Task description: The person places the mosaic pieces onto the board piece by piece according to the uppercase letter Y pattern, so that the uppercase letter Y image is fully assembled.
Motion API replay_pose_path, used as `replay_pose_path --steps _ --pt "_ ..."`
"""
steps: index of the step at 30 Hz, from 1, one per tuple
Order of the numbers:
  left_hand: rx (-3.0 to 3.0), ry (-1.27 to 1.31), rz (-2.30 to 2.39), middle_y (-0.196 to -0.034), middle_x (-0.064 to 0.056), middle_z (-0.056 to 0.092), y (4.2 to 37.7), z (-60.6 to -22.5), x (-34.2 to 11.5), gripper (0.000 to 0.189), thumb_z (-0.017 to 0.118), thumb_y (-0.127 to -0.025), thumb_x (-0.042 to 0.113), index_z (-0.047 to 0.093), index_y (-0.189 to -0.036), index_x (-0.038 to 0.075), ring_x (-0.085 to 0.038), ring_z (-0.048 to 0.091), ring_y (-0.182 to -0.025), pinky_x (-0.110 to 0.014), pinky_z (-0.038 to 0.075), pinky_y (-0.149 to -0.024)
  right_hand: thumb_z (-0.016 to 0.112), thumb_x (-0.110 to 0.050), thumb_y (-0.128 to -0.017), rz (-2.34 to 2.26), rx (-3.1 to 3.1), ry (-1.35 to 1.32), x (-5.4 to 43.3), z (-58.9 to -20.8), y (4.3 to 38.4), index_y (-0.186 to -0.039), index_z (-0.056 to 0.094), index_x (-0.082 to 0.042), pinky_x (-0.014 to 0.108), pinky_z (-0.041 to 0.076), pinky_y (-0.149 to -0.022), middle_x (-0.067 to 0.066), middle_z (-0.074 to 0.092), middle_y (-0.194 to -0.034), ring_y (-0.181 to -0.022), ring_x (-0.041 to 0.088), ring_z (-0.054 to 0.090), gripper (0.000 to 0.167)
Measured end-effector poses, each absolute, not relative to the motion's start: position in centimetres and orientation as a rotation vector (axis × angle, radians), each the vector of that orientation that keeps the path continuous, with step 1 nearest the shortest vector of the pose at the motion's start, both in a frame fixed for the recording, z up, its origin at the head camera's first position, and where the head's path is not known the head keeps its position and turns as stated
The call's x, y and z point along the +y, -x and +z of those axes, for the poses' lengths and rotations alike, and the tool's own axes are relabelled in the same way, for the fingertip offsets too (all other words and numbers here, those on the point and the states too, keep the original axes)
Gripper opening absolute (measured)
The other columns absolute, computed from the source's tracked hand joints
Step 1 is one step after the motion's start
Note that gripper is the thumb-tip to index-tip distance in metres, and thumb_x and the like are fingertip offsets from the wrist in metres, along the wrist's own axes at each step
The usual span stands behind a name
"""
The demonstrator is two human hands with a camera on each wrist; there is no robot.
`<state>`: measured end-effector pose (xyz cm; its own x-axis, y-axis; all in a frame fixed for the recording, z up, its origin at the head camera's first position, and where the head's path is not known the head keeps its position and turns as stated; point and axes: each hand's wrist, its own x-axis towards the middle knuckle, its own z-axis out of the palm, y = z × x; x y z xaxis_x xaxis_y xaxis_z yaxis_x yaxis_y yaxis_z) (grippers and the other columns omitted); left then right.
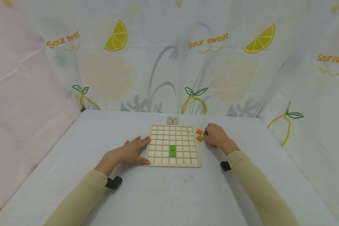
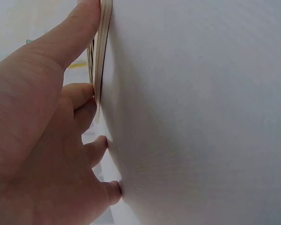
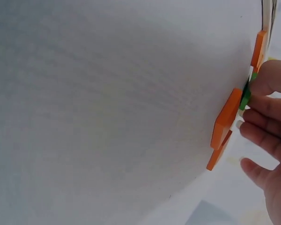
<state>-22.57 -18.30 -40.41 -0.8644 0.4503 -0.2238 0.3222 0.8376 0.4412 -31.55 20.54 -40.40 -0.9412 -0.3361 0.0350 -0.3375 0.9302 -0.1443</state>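
A wooden grid board (image 1: 161, 137) lies on the white table, with two green square tiles (image 1: 172, 150) one above the other in its lower middle cells. My left hand (image 1: 131, 151) rests against the board's left edge, thumb at the lower corner and fingers spread; the left wrist view shows the thumb on the wooden edge (image 2: 103, 51). Right of the board, my right hand (image 1: 218, 135) pinches a green tile (image 3: 246, 96) between thumb and fingers, close over the table. Orange tiles (image 3: 226, 119) lie around that hand, partly hidden by it in the head view.
Two orange tiles (image 1: 199, 135) sit just beyond the board's right edge. A small printed pattern card (image 1: 172, 120) lies at the board's far side. Behind the table hangs a lemon-print cloth (image 1: 164, 62). Both wrists carry black camera mounts (image 1: 114, 182).
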Motion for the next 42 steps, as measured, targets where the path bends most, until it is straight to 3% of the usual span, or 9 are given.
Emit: replay_pose_path --steps 5,11,18,27,42 --pt "2.687 -0.583 0.566 -0.168 -0.002 0.017 22.6 -40.4 -18.1 0.106 0.075 -0.079 0.059 0.022 -0.160 0.016 -0.039 0.005 -0.156 -0.072 0.004 -0.118 0.064 -0.011 -0.087 0.184 -3.048 -0.588 20.5 -40.2 31.4 -0.097 0.074 0.000 0.043 0.052 -0.077 0.011 0.064 -0.092 -0.084 0.027 0.059 0.018" --pt "2.692 -0.583 0.562 -0.168 -0.003 0.018 22.5 -40.2 -18.2 0.105 0.075 -0.079 0.059 0.023 -0.159 0.016 -0.040 0.006 -0.155 -0.072 0.004 -0.118 0.064 -0.010 -0.087 0.175 -3.037 -0.610 20.5 -40.2 31.2 -0.102 0.073 0.001 0.043 0.053 -0.079 0.012 0.064 -0.096 -0.087 0.028 0.060 0.021" --pt "2.698 -0.582 0.556 -0.168 -0.002 0.019 22.5 -40.4 -18.3 0.105 0.075 -0.079 0.059 0.023 -0.159 0.017 -0.040 0.007 -0.155 -0.072 0.005 -0.118 0.064 -0.009 -0.086 0.163 -3.060 -0.568 20.5 -40.3 31.2 -0.091 0.071 -0.001 0.037 0.047 -0.071 0.009 0.060 -0.086 -0.078 0.024 0.053 0.012" --pt "2.699 -0.572 0.556 -0.168 -0.001 0.018 22.5 -40.4 -18.4 0.105 0.075 -0.079 0.060 0.023 -0.160 0.017 -0.039 0.006 -0.155 -0.072 0.005 -0.118 0.061 -0.010 -0.084 0.230 -3.070 -0.563 20.8 -40.1 31.2 -0.101 0.068 0.001 0.036 0.047 -0.072 0.011 0.063 -0.093 -0.080 0.024 0.054 0.022" --pt "2.697 -0.571 0.558 -0.168 -0.003 0.018 22.5 -40.1 -18.3 0.105 0.075 -0.079 0.059 0.024 -0.159 0.017 -0.040 0.006 -0.155 -0.071 0.005 -0.119 0.066 -0.010 -0.085 0.243 -2.980 -0.704 18.9 -40.0 30.7 -0.105 0.069 -0.001 0.038 0.052 -0.083 0.008 0.065 -0.098 -0.087 0.022 0.057 0.022"
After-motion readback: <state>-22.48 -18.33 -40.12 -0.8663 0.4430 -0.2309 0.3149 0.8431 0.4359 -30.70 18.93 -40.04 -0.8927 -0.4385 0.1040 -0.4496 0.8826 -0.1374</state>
